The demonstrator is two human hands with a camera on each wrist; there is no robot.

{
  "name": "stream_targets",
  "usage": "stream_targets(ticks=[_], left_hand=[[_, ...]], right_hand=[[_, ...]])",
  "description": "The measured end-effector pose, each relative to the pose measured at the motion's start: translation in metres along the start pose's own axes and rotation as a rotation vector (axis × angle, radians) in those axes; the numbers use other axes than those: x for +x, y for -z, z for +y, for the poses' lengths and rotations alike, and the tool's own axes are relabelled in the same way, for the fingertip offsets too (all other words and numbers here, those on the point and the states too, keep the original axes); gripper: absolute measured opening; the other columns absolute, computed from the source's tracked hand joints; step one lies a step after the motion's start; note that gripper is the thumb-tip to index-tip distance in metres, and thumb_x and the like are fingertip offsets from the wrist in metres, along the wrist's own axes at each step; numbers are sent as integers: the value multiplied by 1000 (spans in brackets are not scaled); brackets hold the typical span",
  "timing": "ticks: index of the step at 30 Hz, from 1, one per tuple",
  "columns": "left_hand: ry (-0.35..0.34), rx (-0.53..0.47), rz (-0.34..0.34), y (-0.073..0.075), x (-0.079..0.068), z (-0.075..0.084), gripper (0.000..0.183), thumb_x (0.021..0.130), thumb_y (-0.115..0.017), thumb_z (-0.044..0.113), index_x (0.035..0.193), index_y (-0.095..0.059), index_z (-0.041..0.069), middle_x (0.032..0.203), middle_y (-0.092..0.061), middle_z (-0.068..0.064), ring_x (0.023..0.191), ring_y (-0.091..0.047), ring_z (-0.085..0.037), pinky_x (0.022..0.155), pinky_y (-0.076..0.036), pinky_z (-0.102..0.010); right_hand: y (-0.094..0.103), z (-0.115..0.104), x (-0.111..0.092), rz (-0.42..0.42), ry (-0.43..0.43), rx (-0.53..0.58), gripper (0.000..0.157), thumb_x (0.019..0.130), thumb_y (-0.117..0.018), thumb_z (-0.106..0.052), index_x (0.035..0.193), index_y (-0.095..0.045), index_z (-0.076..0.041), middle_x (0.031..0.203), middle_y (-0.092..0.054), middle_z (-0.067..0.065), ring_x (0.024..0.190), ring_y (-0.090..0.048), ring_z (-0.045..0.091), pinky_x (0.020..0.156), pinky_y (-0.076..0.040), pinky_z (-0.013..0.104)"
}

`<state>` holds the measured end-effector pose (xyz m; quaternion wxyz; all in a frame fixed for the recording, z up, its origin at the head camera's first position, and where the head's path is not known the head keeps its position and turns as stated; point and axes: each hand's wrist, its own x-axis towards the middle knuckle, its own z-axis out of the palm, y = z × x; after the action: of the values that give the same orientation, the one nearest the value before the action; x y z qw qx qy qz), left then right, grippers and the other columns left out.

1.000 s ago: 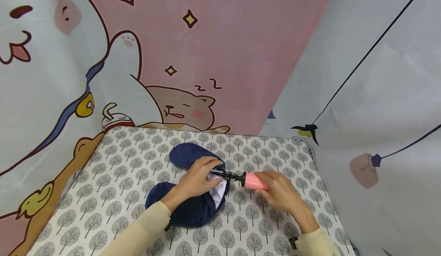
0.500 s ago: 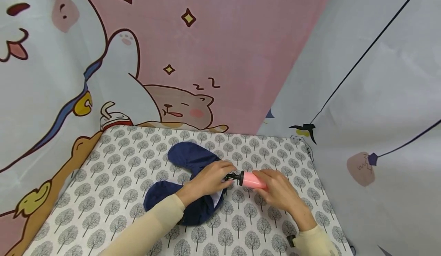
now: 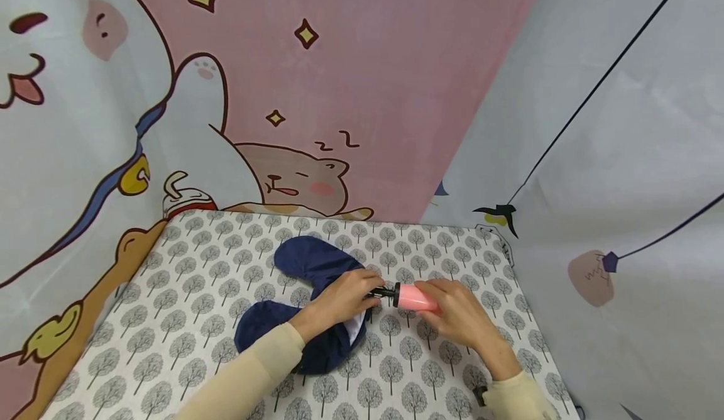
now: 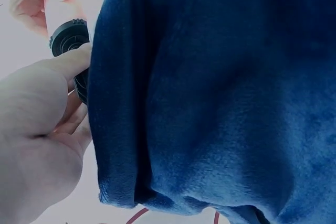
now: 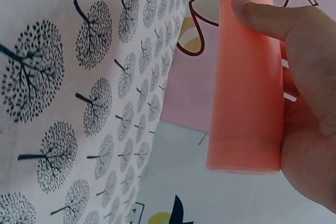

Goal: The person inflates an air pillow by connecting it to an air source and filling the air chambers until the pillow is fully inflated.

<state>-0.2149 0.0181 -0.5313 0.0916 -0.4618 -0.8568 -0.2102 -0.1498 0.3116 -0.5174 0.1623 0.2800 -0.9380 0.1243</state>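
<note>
Pink-and-white backdrop point(image 3: 396, 93) behind, then the tree-print worktop point(image 3: 362, 404), and here's the blue cloth point(image 3: 326, 343) curving across it, white lining showing at its right edge. Right hand point(image 3: 459, 314), fingers curled round the pink tube point(image 5: 247, 87), thumb near the top! Left hand point(image 3: 346, 294) right at the cloth's edge, fingers pinching the tube's black rod point(image 3: 384, 292). And the tube? Just right of the cloth, rod pointing towards it!

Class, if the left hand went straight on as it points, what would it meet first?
The left hand would probably meet the black collar on the pink tube, though depth is unclear.
</note>
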Motion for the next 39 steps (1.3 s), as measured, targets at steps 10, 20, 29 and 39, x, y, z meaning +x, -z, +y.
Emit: stream_targets(ticks=[10, 20, 29, 39], left_hand=[[18, -41, -3, -1, -1, 1, 25, 103, -85, 16, 127, -81, 8, 118, -81, -5, 102, -80, -19, 89, -66, -32], [54, -67, -11, 3, -4, 0, 25, 106, -81, 19, 130, -80, 10, 126, -82, -5, 107, -82, -19, 90, -67, -32], [79, -85, 14, 6, -10, -8, 32, 107, -81, 18, 137, -79, 8, 136, -81, -13, 121, -81, -26, 102, -66, -39], [62, -90, 19, 5, -11, -8, 34, 108, -80, 18, 139, -78, 7, 139, -80, -15, 122, -81, -28, 101, -67, -38]], right_hand=[[10, 9, -5, 2, 10, -60, 61, 77, -106, -27, 130, -82, -7, 120, -85, 13, 103, -82, 29, 91, -68, 49], [27, 28, -17, 5, -25, -96, 64, 77, -105, -28, 136, -81, -14, 114, -85, 11, 97, -80, 28, 87, -67, 52], [55, 59, -38, 41, -65, -90, 66, 68, -108, -10, 129, -82, -10, 116, -85, 12, 99, -80, 33, 88, -64, 59], [70, 70, -53, 30, -137, -45, 66, 74, -104, -11, 134, -79, -2, 127, -83, 21, 114, -78, 46, 100, -57, 67]])
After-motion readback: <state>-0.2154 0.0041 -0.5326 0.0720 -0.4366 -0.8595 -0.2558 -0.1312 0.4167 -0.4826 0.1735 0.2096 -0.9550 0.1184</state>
